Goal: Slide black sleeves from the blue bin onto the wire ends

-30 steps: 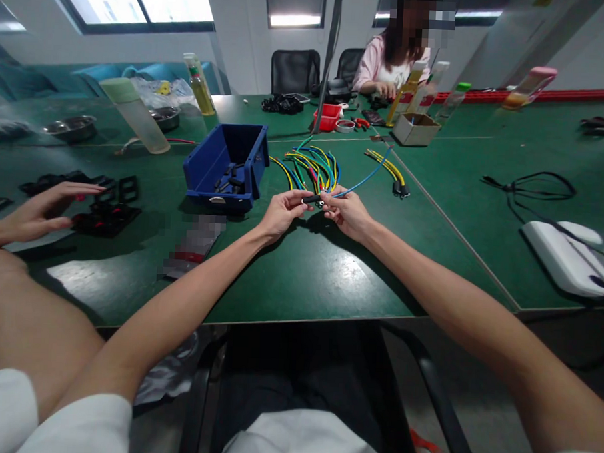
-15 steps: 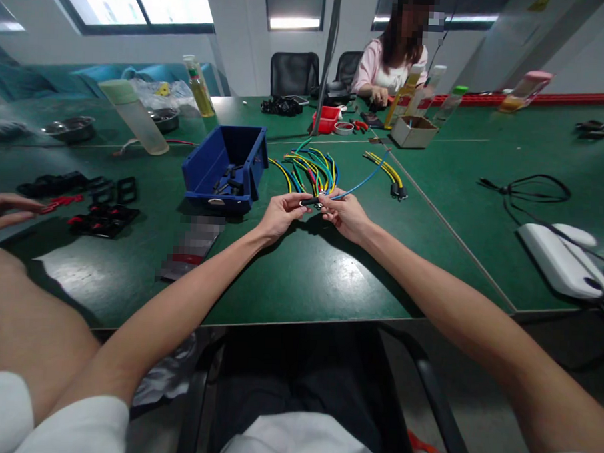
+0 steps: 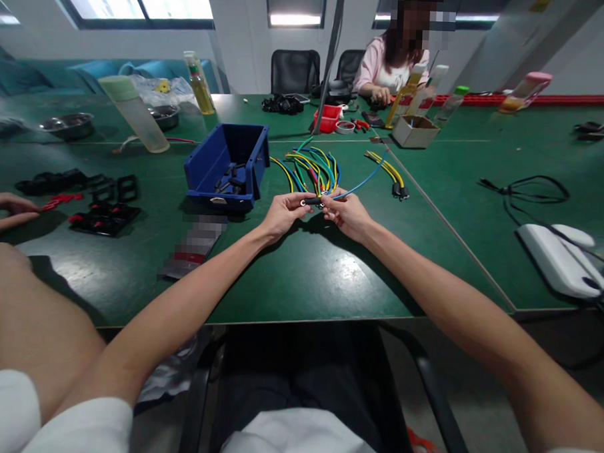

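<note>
My left hand (image 3: 281, 215) is closed in a pinch on a short black sleeve (image 3: 311, 201), with a light ring showing at its left end. My right hand (image 3: 350, 214) grips a blue wire (image 3: 367, 179), whose free end curves up and away to the right. The two hands almost meet at the sleeve's right end; whether the wire is inside it cannot be made out. Just beyond the fingers lies a bundle of yellow, green, blue and red wires (image 3: 312, 161). Left of it stands a blue bin (image 3: 197, 172) holding several black sleeves (image 3: 231, 180).
Several yellow wires with black ends (image 3: 397, 180) lie to the right. A pixelated packet (image 3: 196, 245) is near my left forearm. At far left, another person's hand (image 3: 10, 210) is beside red and black parts (image 3: 105, 219). A white device (image 3: 555, 261) sits at right.
My hands stay nearly in place, still pinching the sleeve and wire. The other person's hand at the left has drawn back slightly from the red parts.
</note>
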Action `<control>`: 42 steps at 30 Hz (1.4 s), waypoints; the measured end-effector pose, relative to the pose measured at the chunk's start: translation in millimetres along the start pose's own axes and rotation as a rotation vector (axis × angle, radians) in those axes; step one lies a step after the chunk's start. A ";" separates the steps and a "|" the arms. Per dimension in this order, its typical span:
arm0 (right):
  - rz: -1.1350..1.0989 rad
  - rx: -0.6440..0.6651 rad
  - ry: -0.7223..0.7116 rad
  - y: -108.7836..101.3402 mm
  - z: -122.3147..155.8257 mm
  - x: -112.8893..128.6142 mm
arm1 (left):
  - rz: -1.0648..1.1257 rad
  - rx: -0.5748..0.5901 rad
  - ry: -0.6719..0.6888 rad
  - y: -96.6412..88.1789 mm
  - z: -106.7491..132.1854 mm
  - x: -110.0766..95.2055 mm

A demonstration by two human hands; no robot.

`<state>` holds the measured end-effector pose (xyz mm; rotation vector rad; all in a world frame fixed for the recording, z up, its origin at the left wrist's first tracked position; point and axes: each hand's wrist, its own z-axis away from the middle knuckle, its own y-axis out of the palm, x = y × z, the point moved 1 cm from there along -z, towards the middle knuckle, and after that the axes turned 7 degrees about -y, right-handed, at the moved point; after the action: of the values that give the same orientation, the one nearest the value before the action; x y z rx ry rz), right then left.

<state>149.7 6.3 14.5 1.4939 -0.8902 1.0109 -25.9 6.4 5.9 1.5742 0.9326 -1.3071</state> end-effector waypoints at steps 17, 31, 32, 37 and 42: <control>0.023 -0.035 -0.016 4.0 1.3 3.0 | -0.002 -0.002 -0.002 -1.4 -2.5 2.7; 0.035 -0.035 -0.045 2.9 1.4 2.0 | -0.039 -0.007 0.024 1.8 -0.3 0.6; 0.037 -0.038 -0.047 3.0 1.6 2.0 | -0.041 -0.007 0.026 1.7 -0.4 0.9; 0.055 -0.036 -0.048 3.4 2.2 2.3 | -0.072 -0.005 0.026 0.6 -1.2 2.8; 0.086 -0.017 -0.068 1.4 -0.2 1.5 | -0.204 0.009 0.076 1.2 -0.2 3.3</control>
<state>148.9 6.2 16.4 1.4938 -1.0158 1.0173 -24.1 6.2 2.9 1.5778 1.1613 -1.4002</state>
